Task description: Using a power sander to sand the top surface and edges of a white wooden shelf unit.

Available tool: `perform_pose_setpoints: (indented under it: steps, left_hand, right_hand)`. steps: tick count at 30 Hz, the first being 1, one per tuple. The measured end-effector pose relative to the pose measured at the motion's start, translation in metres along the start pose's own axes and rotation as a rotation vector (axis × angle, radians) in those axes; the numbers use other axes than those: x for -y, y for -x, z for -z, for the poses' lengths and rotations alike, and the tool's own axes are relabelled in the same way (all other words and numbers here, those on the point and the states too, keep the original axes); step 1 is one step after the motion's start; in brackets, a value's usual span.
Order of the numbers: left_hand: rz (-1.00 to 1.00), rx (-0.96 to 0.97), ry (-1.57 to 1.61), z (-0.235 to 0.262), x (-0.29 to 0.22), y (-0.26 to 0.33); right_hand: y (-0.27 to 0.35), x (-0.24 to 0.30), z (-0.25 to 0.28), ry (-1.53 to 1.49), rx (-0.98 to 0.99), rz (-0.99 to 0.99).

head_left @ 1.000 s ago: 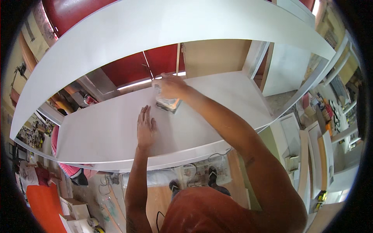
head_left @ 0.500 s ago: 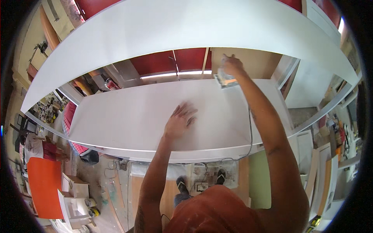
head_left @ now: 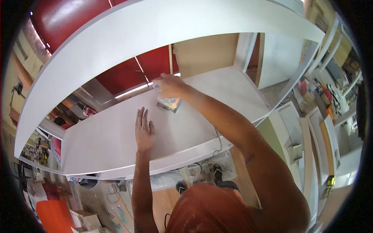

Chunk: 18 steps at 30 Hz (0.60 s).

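My right hand (head_left: 169,86) grips a small grey sanding block (head_left: 168,104) and presses it on the white shelf board (head_left: 105,143), near the board's far edge. My left hand (head_left: 143,132) lies flat, palm down, fingers together, on the same board a little nearer to me and left of the block. Both forearms come up from the lower edge. The underside of the block shows an orange patch.
A second white board (head_left: 128,35) arches above the shelf. Red panels (head_left: 132,72) and a tan back panel (head_left: 206,52) stand behind. White cabinet parts (head_left: 311,136) are at the right. Cables, shoes and boxes lie on the floor (head_left: 116,198) below.
My right hand has brought the block back from the far right end of the board to the middle. My left hand has shifted and now rests just left of it.
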<state>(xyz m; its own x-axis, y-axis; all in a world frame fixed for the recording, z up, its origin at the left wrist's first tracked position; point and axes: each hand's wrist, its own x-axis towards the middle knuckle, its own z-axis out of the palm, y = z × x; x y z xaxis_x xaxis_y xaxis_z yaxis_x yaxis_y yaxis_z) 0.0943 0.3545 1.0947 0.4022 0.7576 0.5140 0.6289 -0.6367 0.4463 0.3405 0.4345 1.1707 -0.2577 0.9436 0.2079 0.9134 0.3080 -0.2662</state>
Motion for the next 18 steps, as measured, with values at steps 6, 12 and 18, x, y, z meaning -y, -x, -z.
perform_pose_setpoints:
  steps: [6,12,18]
  left_hand:
    - [-0.168,0.414,-0.217,-0.024,-0.009,-0.010]
    - [-0.165,0.458,-0.245,-0.074,-0.040,-0.040]
    - [-0.287,0.506,-0.204,-0.102,-0.072,-0.061]
  right_hand:
    - [0.115,-0.097,0.065,0.072,0.011,-0.350]
    - [0.196,-0.160,0.111,0.160,-0.054,-0.596]
    - [0.215,-0.224,0.128,0.312,-0.048,-0.855]
